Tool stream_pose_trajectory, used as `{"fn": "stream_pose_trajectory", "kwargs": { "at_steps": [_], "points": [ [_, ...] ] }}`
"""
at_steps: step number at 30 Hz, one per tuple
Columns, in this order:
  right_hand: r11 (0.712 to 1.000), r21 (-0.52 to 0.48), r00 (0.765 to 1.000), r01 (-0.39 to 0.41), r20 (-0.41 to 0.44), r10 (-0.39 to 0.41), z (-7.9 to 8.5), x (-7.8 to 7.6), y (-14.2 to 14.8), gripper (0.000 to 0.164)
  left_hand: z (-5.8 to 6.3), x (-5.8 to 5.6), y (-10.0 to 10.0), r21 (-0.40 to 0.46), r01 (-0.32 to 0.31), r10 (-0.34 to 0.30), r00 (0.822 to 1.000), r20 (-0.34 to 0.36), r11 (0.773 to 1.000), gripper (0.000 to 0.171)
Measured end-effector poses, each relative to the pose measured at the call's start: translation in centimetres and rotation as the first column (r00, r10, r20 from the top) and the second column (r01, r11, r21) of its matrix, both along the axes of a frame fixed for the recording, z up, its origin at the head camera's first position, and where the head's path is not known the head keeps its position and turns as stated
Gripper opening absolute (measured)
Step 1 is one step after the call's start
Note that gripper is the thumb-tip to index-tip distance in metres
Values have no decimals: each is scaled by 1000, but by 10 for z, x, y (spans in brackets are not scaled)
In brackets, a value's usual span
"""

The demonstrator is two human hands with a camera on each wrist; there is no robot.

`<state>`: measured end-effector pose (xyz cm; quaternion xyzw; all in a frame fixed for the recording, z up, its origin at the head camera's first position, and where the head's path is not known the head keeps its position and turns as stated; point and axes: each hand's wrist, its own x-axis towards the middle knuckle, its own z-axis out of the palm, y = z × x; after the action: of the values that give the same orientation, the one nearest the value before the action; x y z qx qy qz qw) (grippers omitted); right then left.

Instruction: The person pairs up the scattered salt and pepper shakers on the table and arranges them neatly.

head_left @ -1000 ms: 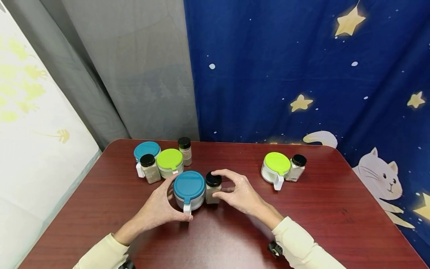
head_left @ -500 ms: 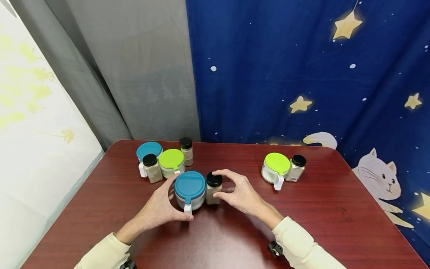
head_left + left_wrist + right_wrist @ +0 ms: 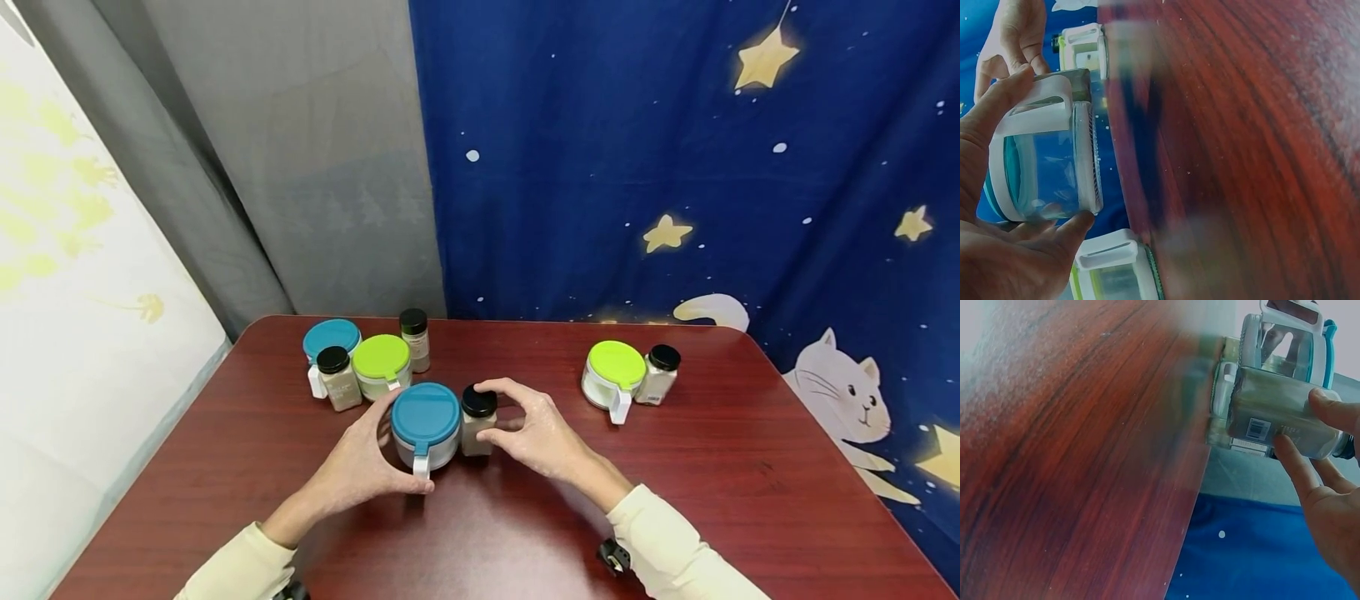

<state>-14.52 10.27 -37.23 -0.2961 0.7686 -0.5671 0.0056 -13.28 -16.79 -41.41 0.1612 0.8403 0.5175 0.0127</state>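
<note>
A clear glass seasoning jar with a blue lid [image 3: 426, 414] and a white handle stands mid-table. My left hand [image 3: 362, 465] holds it from the left, thumb at the handle and fingers round the far side. Close against its right stands a square glass spice bottle [image 3: 476, 435] with a black cap. My right hand [image 3: 542, 432] pinches this bottle between thumb and fingers from the right. In the right wrist view the spice bottle [image 3: 1272, 412] shows a barcode label and pale contents. The left wrist view shows the blue-lidded jar [image 3: 1054, 169] side-on, see-through.
Back left, another blue-lidded jar [image 3: 332, 335], a green-lidded jar [image 3: 381, 357] and two black-capped spice bottles stand grouped. Farther right, a green-lidded jar [image 3: 615, 363] stands beside a black-capped bottle [image 3: 658, 379]. Curtains hang behind the red-brown table [image 3: 720, 483].
</note>
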Motion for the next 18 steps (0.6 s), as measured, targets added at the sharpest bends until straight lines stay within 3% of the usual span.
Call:
{"fn": "stream_pose_trajectory", "kwargs": {
  "at_steps": [6, 18],
  "points": [
    [1000, 4, 1000, 1, 6, -1, -2, -2, 0, 54, -4, -1, 0, 40, 15, -15, 1000, -11, 999, 121],
    [1000, 0, 1000, 6, -8, -6, 1, -2, 4, 53, -3, -3, 4, 35, 24, -23, 1000, -16, 999, 118]
  ]
}}
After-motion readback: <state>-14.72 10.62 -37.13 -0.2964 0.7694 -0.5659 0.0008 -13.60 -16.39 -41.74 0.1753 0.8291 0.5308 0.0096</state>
